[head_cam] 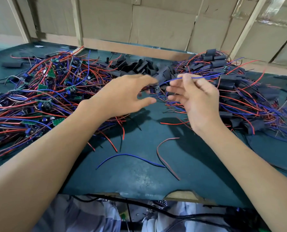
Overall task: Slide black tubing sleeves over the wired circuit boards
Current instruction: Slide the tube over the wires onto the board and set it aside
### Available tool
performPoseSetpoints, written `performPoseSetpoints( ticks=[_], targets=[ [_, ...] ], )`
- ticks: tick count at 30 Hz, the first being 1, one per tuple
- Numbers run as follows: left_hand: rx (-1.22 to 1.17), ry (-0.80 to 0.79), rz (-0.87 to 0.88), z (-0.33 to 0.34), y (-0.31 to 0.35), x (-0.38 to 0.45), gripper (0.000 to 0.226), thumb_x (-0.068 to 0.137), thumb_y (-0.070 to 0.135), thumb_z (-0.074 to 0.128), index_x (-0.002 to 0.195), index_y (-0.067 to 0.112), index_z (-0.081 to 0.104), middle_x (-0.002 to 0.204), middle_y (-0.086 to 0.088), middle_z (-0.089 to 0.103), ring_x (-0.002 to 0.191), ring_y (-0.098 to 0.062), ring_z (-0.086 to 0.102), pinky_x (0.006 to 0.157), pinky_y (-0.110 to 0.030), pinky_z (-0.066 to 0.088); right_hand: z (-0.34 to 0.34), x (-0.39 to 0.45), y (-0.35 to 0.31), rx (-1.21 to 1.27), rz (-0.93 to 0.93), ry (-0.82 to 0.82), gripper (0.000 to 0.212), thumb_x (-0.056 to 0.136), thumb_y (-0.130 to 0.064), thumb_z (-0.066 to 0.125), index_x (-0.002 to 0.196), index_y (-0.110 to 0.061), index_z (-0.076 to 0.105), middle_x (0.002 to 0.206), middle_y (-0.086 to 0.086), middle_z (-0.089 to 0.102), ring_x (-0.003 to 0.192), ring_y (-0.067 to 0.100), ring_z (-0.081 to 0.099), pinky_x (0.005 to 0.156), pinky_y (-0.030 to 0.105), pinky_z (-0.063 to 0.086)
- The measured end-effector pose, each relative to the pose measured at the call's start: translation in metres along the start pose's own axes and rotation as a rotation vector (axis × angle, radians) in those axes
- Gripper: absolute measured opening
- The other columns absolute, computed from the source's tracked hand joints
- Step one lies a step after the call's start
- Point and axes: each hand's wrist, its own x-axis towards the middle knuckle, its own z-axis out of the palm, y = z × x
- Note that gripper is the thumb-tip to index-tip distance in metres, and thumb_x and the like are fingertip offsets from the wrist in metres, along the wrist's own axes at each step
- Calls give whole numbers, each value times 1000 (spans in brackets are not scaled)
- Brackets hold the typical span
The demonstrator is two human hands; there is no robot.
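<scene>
Green table (139, 173) | left hand (122, 96) pinches board (154, 89) | right hand (194, 97) pinches blue wire (198, 77)

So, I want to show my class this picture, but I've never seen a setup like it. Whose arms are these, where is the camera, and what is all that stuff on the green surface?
There is no machine here. The camera sits on a person's head and looks forward and down, so the two bare arms are the wearer's own.

On the green table lie three heaps. To the left is a tangle of bare circuit boards with red and blue wires. At the back, in the middle, are empty black tubing sleeves. To the right are boards already sleeved.

The left hand holds a small board with a sleeve at its fingertips; blur hides the details. The right hand pinches that board's blue wire.

Two loose wires, one blue and one reddish, lie nearer the person.
</scene>
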Motion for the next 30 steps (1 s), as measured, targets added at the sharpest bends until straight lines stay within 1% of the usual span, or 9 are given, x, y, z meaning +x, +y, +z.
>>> performPoseSetpoints(
  ticks=[3,6,10,13,16,19,23,27,30],
  targets=[
    [35,22,-27,5,-4,0,18,98,35,58,102,19,63,82,-4,65,84,-35,61,69,-41,48,-2,2,-3,43,-26,50,17,106,-14,53,99,-4,64,82,11,73,79,30,73,68,36,58],
    [-15,69,-49,4,-3,3,27,101,34,52,82,15,51,68,0,56,68,-32,52,64,-44,47,-3,3,-3,-144,-52,116,16,103,-20,61,92,-10,68,68,0,70,68,21,70,61,32,56],
    [29,203,-12,1,1,3,30,101,25,50,75,13,43,66,3,41,69,-26,39,70,-40,41,-7,3,-10,-250,29,151,45,93,-35,74,58,-17,52,42,-7,42,37,21,45,49,31,43],
    [34,255,-29,0,3,3,25,100,21,50,77,12,46,72,1,44,74,-25,41,74,-39,39,-10,-3,-16,-231,-141,-35,61,96,-36,69,43,-14,45,36,5,37,33,29,33,50,29,39],
    [-1,269,-28,1,5,3,21,98,17,51,79,11,48,75,2,44,75,-29,46,71,-40,40,-6,-7,-21,-220,19,-407,43,93,-44,68,70,-9,75,45,19,54,29,26,47,45,22,43],
    [0,235,-13,3,3,3,18,97,18,51,87,5,60,78,-2,52,83,-32,53,77,-47,45,0,-10,-15,-269,376,-601,44,88,-49,73,117,-17,69,71,19,69,43,29,62,43,31,51],
    [4,185,119,4,4,3,23,100,23,51,91,6,62,77,-6,57,80,-30,56,72,-43,46,6,-12,0,-112,332,-389,34,90,-34,74,117,-17,62,71,11,60,54,27,63,45,33,53],
    [-53,168,193,5,11,1,8,101,25,56,105,27,50,66,12,40,66,-19,44,60,-32,34,0,-3,-3,17,179,-212,12,94,-17,71,104,-12,76,69,2,58,60,19,62,48,29,51],
    [-72,157,175,8,9,1,12,103,30,54,109,21,59,67,8,48,64,-21,47,59,-33,34,-4,1,-10,57,106,-125,9,93,-13,72,99,-11,78,69,2,58,61,20,61,50,30,50]
  ],
)
